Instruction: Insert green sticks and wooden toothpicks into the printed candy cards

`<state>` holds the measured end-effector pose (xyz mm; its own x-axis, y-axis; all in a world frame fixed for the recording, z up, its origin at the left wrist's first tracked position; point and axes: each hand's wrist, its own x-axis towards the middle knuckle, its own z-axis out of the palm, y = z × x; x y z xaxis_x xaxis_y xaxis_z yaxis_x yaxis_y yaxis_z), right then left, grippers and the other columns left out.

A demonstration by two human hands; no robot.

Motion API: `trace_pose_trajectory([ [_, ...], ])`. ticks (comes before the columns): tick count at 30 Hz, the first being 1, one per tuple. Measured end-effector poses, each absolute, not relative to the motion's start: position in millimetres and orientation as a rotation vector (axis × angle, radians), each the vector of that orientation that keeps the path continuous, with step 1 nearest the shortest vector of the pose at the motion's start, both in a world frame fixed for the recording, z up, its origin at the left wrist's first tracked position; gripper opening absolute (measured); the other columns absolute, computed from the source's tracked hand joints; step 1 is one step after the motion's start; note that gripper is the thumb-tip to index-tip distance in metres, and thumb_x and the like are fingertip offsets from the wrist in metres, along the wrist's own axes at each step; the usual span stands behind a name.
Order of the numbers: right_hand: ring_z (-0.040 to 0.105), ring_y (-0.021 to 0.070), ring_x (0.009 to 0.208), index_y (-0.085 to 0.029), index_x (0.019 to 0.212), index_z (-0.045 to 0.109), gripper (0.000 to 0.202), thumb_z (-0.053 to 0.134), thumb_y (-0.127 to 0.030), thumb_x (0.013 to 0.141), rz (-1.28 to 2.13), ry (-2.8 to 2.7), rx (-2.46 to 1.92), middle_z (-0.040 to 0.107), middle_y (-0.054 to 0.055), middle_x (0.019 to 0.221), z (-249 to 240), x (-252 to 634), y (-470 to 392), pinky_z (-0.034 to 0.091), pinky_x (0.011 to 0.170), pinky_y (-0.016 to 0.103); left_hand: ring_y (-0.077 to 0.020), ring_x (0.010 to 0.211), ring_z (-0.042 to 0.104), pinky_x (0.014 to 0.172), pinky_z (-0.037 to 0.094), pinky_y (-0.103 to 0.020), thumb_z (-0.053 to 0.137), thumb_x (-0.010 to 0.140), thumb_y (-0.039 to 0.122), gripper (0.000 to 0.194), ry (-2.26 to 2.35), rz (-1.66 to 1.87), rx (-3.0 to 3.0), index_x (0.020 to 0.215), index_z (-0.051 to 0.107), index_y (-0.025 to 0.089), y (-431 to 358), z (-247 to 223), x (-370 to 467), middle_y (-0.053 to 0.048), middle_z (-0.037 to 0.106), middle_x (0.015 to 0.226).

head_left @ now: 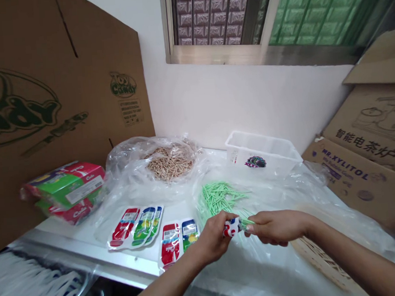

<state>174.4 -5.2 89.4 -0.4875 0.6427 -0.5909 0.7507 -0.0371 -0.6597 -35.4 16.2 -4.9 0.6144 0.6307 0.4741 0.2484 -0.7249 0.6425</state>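
My left hand (215,238) is closed around a small red, white and blue packet (232,227), whose end points right. Against that end, my right hand (270,228) pinches a few thin green sticks (247,222); how far they reach into the packet is hidden. Just behind my hands lies a loose pile of green sticks (220,197) on clear plastic. Left of my left hand are flat printed packets in red, green and blue (171,245), with another overlapping group (135,228) beyond them.
A plastic bag of brown sticks (169,164) and a white bin (264,154) stand near the wall. Wrapped colourful boxes (70,185) sit at left beside a large carton (59,86). More cartons (366,171) are at right, near a woven tray (324,263).
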Motion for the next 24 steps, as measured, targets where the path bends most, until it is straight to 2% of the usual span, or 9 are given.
trace_pose_trajectory([
  [3,0.036,0.0085,0.046,-0.019,0.080,0.051,0.037,0.033,-0.051,0.087,-1.446,2.185,1.525,0.042,-0.004,0.061,91.7,172.9,-7.6,0.032,0.039,0.019,-0.0193,0.093,0.059,0.080,0.046,-0.030,0.048,0.076,0.007,0.032,0.691,0.931,2.334,0.106,0.046,0.018,16.3,-6.0,-36.3,-0.009,0.062,0.100],
  [5,0.038,0.0095,0.048,-0.019,0.071,0.051,0.034,0.038,-0.046,0.086,-1.240,2.331,1.550,0.045,-0.003,0.058,92.3,171.5,-9.9,0.032,0.045,0.021,-0.0193,0.093,0.059,0.080,0.045,-0.030,0.047,0.076,0.007,0.032,0.713,0.896,2.352,0.107,0.046,0.018,16.2,-7.7,-36.0,-0.009,0.062,0.101],
  [7,0.039,0.0106,0.049,-0.019,0.069,0.054,0.029,0.044,-0.041,0.084,-0.980,2.420,1.609,0.049,-0.001,0.057,91.0,169.1,-12.5,0.030,0.048,0.023,-0.0198,0.093,0.059,0.080,0.045,-0.030,0.046,0.076,0.007,0.033,0.748,0.834,2.384,0.107,0.046,0.018,15.0,-8.1,-34.4,-0.009,0.062,0.102],
  [10,0.047,0.0141,0.049,-0.019,0.088,0.062,0.019,0.051,-0.030,0.078,-0.697,2.394,1.706,0.057,0.002,0.060,86.8,162.9,-15.4,0.028,0.047,0.025,-0.0216,0.094,0.058,0.080,0.044,-0.032,0.046,0.074,0.006,0.037,0.809,0.696,2.420,0.109,0.046,0.019,10.1,-2.7,-29.3,-0.009,0.061,0.103],
  [13,0.059,0.0203,0.060,-0.016,0.120,0.053,0.052,0.054,-0.015,0.068,-0.593,2.413,1.767,0.065,0.008,0.071,84.4,157.2,-14.7,0.033,0.049,0.026,-0.0227,0.090,0.058,0.076,0.043,-0.030,0.048,0.073,0.007,0.034,0.837,0.575,2.376,0.105,0.048,0.019,2.3,9.2,-22.5,-0.008,0.063,0.099],
  [15,0.062,0.0242,0.073,-0.016,0.133,0.041,0.069,0.052,-0.013,0.066,-0.588,2.475,1.741,0.067,0.012,0.082,84.9,156.9,-12.0,0.039,0.056,0.028,-0.0216,0.083,0.058,0.069,0.042,-0.028,0.048,0.076,0.012,0.022,0.853,0.549,2.303,0.096,0.050,0.019,-2.3,17.3,-18.6,-0.007,0.063,0.091],
  [17,0.060,0.0271,0.091,-0.016,0.137,0.037,0.072,0.050,-0.013,0.066,-0.613,2.594,1.693,0.065,0.014,0.097,85.0,159.3,-8.8,0.044,0.070,0.034,-0.0187,0.074,0.056,0.064,0.040,-0.025,0.044,0.082,0.019,0.009,0.867,0.587,2.189,0.088,0.050,0.019,-5.1,22.8,-15.8,-0.005,0.062,0.082],
  [20,0.052,0.0236,0.104,-0.021,0.136,0.036,0.074,0.047,-0.010,0.064,-0.869,2.765,1.731,0.057,0.010,0.111,78.7,161.9,-4.6,0.041,0.086,0.036,-0.0150,0.066,0.051,0.061,0.039,-0.024,0.040,0.086,0.026,0.013,0.854,0.687,1.966,0.082,0.049,0.018,-6.2,22.9,-11.1,-0.002,0.059,0.074],
  [24,0.051,0.0187,0.104,-0.024,0.133,0.037,0.073,0.045,-0.007,0.063,-1.434,2.818,1.905,0.053,0.006,0.114,57.3,153.1,-1.4,0.042,0.087,0.033,-0.0135,0.066,0.048,0.061,0.041,-0.024,0.047,0.081,0.030,0.014,0.802,0.729,1.614,0.077,0.049,0.017,-7.1,12.0,-1.0,-0.002,0.054,0.073],
])
